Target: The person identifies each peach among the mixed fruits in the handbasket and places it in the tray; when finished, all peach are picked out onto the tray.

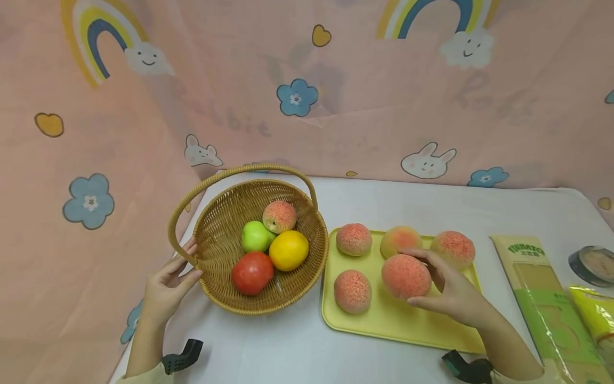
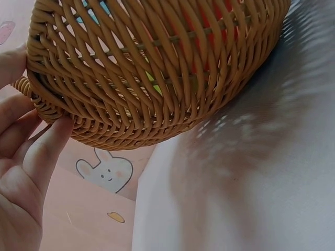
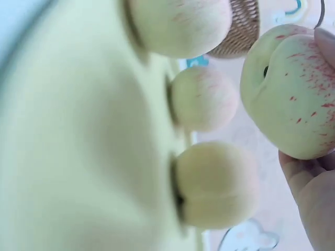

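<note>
My left hand [image 1: 168, 282] pinches the rim of a wicker basket [image 1: 216, 234] at the foot of its handle; the left wrist view shows thumb and fingers around that edge [image 2: 49, 112]. In the basket lie a peach [image 1: 280, 216], a green pear [image 1: 256, 237], a yellow fruit [image 1: 289, 250] and a red round fruit [image 1: 252, 273]. Above the yellow tray [image 1: 384, 322], my right hand [image 1: 453, 296] holds a pink peach [image 1: 406, 276] between thumb and fingers. Its pale, red-flecked side [image 3: 288, 99] shows in the right wrist view. Several more peaches [image 1: 352, 291] rest on the tray.
Right of the tray lies a long green-and-tan packet [image 1: 551, 304]. Beyond it are a round dark-rimmed tin [image 1: 595, 265] and a yellow packet [image 1: 595, 312]. A pink patterned cloth [image 1: 336, 133] hangs behind and left of the white table [image 1: 268, 346].
</note>
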A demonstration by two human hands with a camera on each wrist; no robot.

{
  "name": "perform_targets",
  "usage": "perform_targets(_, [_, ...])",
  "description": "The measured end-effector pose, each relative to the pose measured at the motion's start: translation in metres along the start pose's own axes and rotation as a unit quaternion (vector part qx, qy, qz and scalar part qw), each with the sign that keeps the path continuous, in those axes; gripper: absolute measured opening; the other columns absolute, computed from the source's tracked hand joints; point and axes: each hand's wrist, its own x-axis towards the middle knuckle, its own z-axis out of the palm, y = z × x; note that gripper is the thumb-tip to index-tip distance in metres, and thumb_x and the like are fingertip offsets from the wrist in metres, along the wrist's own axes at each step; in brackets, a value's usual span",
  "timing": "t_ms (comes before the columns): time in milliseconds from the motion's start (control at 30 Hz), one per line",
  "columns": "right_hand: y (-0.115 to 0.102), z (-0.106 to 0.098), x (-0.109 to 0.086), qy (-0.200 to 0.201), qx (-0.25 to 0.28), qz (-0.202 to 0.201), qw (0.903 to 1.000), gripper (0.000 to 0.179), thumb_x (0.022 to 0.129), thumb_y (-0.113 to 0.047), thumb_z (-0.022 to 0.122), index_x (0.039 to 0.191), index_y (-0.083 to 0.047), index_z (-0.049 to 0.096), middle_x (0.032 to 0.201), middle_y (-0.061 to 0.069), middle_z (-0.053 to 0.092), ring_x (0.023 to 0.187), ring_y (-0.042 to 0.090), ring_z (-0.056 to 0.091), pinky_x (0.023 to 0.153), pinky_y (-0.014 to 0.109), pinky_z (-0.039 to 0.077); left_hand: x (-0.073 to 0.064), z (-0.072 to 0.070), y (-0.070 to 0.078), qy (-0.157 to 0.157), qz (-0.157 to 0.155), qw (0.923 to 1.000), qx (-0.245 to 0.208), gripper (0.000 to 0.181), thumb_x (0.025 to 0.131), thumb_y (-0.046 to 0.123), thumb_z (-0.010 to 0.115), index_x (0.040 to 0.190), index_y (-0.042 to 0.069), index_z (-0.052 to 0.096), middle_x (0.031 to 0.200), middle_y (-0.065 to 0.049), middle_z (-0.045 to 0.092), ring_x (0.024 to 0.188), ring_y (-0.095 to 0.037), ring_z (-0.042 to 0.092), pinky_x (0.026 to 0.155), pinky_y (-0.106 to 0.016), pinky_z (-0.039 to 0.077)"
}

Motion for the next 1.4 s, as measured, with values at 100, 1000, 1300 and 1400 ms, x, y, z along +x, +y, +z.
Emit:
perform_targets(100, [0.01, 0.005, -0.008, 0.015, -0.014, 0.034, 0.9992, 0.076, 0.072, -0.002, 0.08, 0.137, -0.006, 0.041, 0.132, -0.002, 0.049, 0.116, -0.005, 0.048, 0.097, 0.004, 0.038, 0.0, -0.001, -0.002, -0.002, 0.011, 0.9999, -0.004, 0.045, 0.079, -0.027, 0.055, 0.121, -0.03, 0.04, 0.144, -0.025, 0.04, 0.137, -0.017, 0.039, 0.094, -0.024, 0.05])
perform_targets(1000, [0.035, 0.001, -0.025, -0.12, -0.032, 0.146, 0.9815, 0.074, 0.077, -0.025, 0.078, 0.141, -0.022, 0.042, 0.139, -0.004, 0.049, 0.121, -0.012, 0.04, 0.099, 0.012, 0.033, 0.0, 0.0, 0.002, 0.012, -0.04, 0.9991, 0.004, 0.046, 0.081, -0.023, 0.056, 0.123, -0.028, 0.04, 0.146, -0.01, 0.044, 0.139, -0.013, 0.035, 0.095, -0.021, 0.049])
perform_targets(1300, [0.042, 0.0, -0.027, -0.163, 0.034, 0.114, 0.9795, 0.079, 0.077, -0.014, 0.077, 0.145, -0.011, 0.035, 0.144, 0.008, 0.044, 0.124, -0.012, 0.038, 0.099, 0.008, 0.033, 0.0, 0.001, 0.003, 0.015, -0.04, 0.999, 0.013, 0.047, 0.081, -0.023, 0.056, 0.124, -0.027, 0.04, 0.147, -0.015, 0.042, 0.137, -0.013, 0.039, 0.094, -0.022, 0.05])
perform_targets(1400, [0.044, 0.0, -0.027, -0.159, 0.04, 0.089, 0.9824, 0.081, 0.077, -0.01, 0.077, 0.145, -0.009, 0.034, 0.145, 0.015, 0.041, 0.127, -0.011, 0.036, 0.099, 0.008, 0.033, 0.0, 0.001, 0.003, 0.016, -0.042, 0.9989, 0.013, 0.047, 0.081, -0.024, 0.056, 0.124, -0.027, 0.04, 0.146, -0.015, 0.042, 0.137, -0.013, 0.038, 0.094, -0.022, 0.05])
